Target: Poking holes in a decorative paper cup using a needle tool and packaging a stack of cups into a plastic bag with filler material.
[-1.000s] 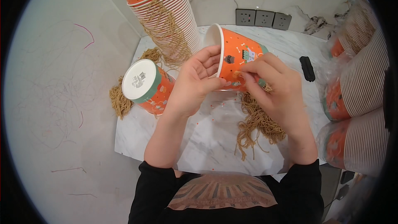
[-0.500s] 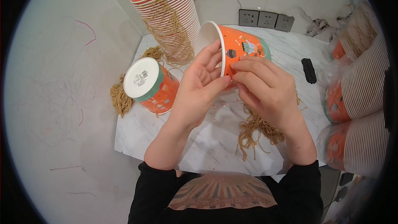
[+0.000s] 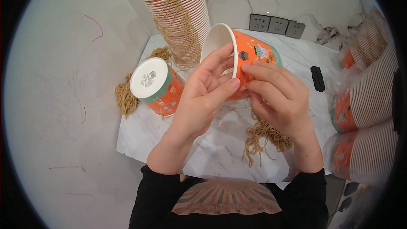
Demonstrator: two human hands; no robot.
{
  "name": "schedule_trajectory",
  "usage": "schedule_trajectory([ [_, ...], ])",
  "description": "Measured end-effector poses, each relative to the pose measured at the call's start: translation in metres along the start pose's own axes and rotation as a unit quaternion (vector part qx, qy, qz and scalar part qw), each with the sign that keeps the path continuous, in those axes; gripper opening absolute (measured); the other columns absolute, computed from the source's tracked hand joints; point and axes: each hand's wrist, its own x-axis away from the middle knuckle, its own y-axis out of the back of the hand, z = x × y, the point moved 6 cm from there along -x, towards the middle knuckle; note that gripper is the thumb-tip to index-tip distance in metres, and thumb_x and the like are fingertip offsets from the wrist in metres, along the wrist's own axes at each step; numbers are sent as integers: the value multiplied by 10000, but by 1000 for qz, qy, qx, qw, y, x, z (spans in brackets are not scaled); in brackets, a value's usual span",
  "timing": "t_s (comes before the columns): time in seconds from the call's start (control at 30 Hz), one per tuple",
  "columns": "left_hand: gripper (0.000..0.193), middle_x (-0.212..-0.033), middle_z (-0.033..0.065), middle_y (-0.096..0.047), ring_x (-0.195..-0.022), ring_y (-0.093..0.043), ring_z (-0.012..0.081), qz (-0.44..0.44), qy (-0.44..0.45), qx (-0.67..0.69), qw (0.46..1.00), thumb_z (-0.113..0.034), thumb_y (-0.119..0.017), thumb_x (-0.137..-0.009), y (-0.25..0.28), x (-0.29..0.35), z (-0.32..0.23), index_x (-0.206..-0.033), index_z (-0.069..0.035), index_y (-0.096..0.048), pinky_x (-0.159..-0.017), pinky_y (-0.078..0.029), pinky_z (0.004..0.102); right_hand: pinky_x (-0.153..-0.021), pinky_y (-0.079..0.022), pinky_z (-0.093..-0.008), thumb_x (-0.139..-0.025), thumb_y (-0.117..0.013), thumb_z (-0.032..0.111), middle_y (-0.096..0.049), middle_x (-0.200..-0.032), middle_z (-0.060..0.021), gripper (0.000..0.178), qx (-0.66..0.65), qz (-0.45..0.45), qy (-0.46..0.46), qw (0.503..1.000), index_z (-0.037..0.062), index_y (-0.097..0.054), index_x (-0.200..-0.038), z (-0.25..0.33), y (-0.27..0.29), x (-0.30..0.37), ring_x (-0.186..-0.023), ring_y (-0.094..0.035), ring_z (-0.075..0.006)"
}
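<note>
An orange and green paper bucket [image 3: 250, 42] with cartoon prints is tipped on its side above the table, its white-rimmed mouth facing left. My left hand [image 3: 201, 89] grips the rim, fingers inside the mouth and thumb at the outer edge. On the outer wall near that rim, my right hand [image 3: 277, 95] has its fingers bent and pinched together; anything between the fingertips is too small to make out. A second bucket [image 3: 167, 95] stands upside down to the left. Brown cord [image 3: 269, 135] lies bunched beneath my right hand.
A tall stack of nested buckets [image 3: 188, 8], draped with brown cord, rises at the back left. Another cord bundle [image 3: 126, 97] lies by the upturned bucket. Plastic-wrapped bucket stacks [image 3: 371, 97] line the right side. A small black object [image 3: 317, 79] lies near them on the marble-patterned table [image 3: 144, 140].
The whole view has shifted slightly. My right fingertips sit a little farther from the rim along the bucket's wall; my left hand keeps its grip.
</note>
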Motion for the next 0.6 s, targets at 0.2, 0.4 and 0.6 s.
schedule_trajectory([
  [0.2, 632, -1492, 192, -442, -1245, -596, 239, 9, 5, 3, 1000, 34, -549, -955, 0, -1, 6, -1540, 14, -312, -1043, -498, 382, -775, -580, -356, -655, -765, 67, -693, -1099, -23, 251, 5, 37, -11, 999, 75, -650, -878, 2, 1, 0, -1003, -691, -246],
  [0.4, 631, -1452, 162, -457, -1209, -609, 216, 23, 1, -18, 1000, 29, -549, -962, -4, -5, 13, -1545, 12, -307, -1008, -531, 364, -795, -577, -370, -661, -759, 53, -686, -1101, -34, 252, 11, 64, -20, 998, 62, -632, -879, -1, 5, -1, -1002, -679, -268],
  [0.6, 578, -1414, 121, -435, -1258, -556, 207, 15, -17, -58, 998, 40, -525, -984, 6, -5, 16, -1529, 7, -334, -1025, -512, 346, -795, -571, -380, -675, -747, 35, -686, -1097, -54, 234, -38, 72, -39, 996, 45, -627, -875, -4, 7, -3, -975, -680, -279],
])
